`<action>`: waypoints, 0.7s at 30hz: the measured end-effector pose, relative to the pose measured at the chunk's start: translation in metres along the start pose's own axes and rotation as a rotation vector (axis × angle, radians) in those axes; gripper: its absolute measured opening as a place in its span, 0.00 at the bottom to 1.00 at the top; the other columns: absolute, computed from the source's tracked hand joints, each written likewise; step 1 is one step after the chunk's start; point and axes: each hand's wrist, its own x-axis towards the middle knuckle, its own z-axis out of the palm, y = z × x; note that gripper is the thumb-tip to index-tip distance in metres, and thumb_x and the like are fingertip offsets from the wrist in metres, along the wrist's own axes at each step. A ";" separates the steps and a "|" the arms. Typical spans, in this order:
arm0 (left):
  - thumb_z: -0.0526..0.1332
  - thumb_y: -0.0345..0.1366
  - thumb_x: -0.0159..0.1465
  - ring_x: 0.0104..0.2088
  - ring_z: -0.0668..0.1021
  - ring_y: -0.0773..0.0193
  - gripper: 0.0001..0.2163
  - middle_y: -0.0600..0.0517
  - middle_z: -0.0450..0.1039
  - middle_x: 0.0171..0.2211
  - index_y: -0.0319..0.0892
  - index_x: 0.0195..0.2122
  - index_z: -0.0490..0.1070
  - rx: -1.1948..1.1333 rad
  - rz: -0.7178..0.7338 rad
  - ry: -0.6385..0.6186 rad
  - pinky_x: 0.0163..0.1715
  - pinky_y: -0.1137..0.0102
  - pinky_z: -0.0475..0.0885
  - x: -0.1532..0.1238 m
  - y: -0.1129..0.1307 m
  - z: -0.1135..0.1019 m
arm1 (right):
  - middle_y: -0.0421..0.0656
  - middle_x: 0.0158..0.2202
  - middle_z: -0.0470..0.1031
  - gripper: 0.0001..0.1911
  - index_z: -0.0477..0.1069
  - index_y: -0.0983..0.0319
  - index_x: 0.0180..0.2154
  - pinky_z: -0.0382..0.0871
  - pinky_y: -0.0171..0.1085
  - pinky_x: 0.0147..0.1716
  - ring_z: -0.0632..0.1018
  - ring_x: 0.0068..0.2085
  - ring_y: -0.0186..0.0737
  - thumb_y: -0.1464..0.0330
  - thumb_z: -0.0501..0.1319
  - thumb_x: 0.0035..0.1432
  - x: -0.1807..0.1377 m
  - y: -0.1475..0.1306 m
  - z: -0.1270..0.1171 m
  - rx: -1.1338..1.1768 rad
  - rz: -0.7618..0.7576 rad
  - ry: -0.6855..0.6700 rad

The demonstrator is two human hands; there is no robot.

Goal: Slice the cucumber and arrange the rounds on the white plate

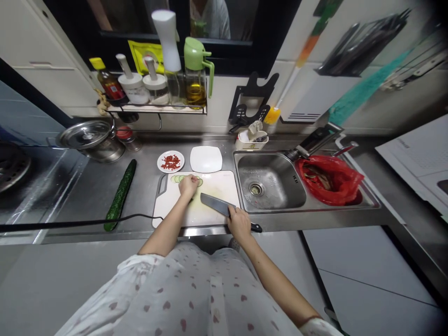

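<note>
My right hand (pixel 240 223) is wrapped round the handle of a kitchen knife (pixel 217 204), its broad blade pointing left, low over the white cutting board (pixel 220 184). At the board's upper left my left hand (pixel 189 185) is closed, its fingertips pinching a thin cucumber slice (pixel 200 182). A row of overlapping cucumber slices (pixel 176 178) lies just left of those fingers. Behind the board stand a small plate of chopped red pieces (pixel 171 162) and a white square plate (pixel 206 159). A whole cucumber (pixel 121 196) rests on the counter to the left.
Right of the board is a steel sink (pixel 269 179), with a red plastic bag (pixel 329 179) beside it. A lidded pot (pixel 91 140) and a red-capped jar (pixel 129 138) stand back left. Above hangs a rack (pixel 157 109) of bottles. A black cable (pixel 80 224) crosses the left counter.
</note>
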 end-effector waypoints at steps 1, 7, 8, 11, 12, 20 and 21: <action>0.62 0.39 0.55 0.36 0.76 0.61 0.05 0.54 0.77 0.33 0.47 0.31 0.73 0.015 -0.004 -0.001 0.39 0.68 0.64 0.004 0.001 0.001 | 0.48 0.42 0.73 0.20 0.65 0.62 0.54 0.56 0.37 0.44 0.71 0.45 0.44 0.69 0.55 0.60 -0.001 0.000 0.000 0.003 0.005 -0.003; 0.60 0.39 0.56 0.43 0.74 0.56 0.05 0.50 0.77 0.37 0.47 0.32 0.75 0.138 0.030 0.028 0.45 0.63 0.62 0.017 0.003 0.006 | 0.48 0.43 0.73 0.21 0.65 0.61 0.55 0.57 0.37 0.45 0.71 0.46 0.43 0.69 0.56 0.59 -0.003 0.001 -0.002 0.030 0.034 -0.027; 0.60 0.39 0.57 0.45 0.73 0.54 0.05 0.49 0.77 0.38 0.47 0.32 0.75 0.158 0.045 0.041 0.46 0.61 0.62 0.018 0.003 0.007 | 0.48 0.43 0.73 0.21 0.65 0.61 0.55 0.57 0.36 0.45 0.71 0.46 0.43 0.68 0.56 0.60 -0.003 0.002 -0.002 0.035 0.036 -0.029; 0.60 0.39 0.57 0.49 0.70 0.50 0.06 0.46 0.75 0.42 0.46 0.31 0.75 0.196 0.081 0.077 0.48 0.57 0.60 0.020 0.002 0.009 | 0.48 0.45 0.73 0.21 0.65 0.61 0.55 0.56 0.36 0.46 0.71 0.47 0.42 0.68 0.56 0.59 -0.004 0.003 -0.001 0.055 0.037 -0.032; 0.60 0.39 0.57 0.49 0.70 0.49 0.06 0.45 0.74 0.42 0.46 0.31 0.75 0.204 0.090 0.087 0.48 0.56 0.60 0.021 0.002 0.010 | 0.48 0.45 0.73 0.22 0.65 0.61 0.55 0.56 0.36 0.46 0.71 0.47 0.43 0.68 0.56 0.59 -0.004 0.003 -0.001 0.062 0.036 -0.032; 0.58 0.40 0.59 0.50 0.67 0.48 0.08 0.43 0.71 0.44 0.45 0.33 0.75 0.270 0.141 0.108 0.48 0.55 0.60 0.022 0.001 0.014 | 0.47 0.45 0.73 0.21 0.65 0.61 0.54 0.57 0.36 0.46 0.71 0.46 0.42 0.69 0.56 0.59 -0.003 0.001 -0.001 0.084 0.037 -0.051; 0.58 0.39 0.59 0.50 0.67 0.47 0.08 0.43 0.71 0.44 0.45 0.34 0.76 0.274 0.148 0.111 0.48 0.55 0.60 0.022 0.001 0.014 | 0.47 0.45 0.73 0.20 0.65 0.61 0.54 0.57 0.36 0.46 0.71 0.46 0.42 0.69 0.56 0.59 -0.003 0.001 -0.001 0.085 0.033 -0.054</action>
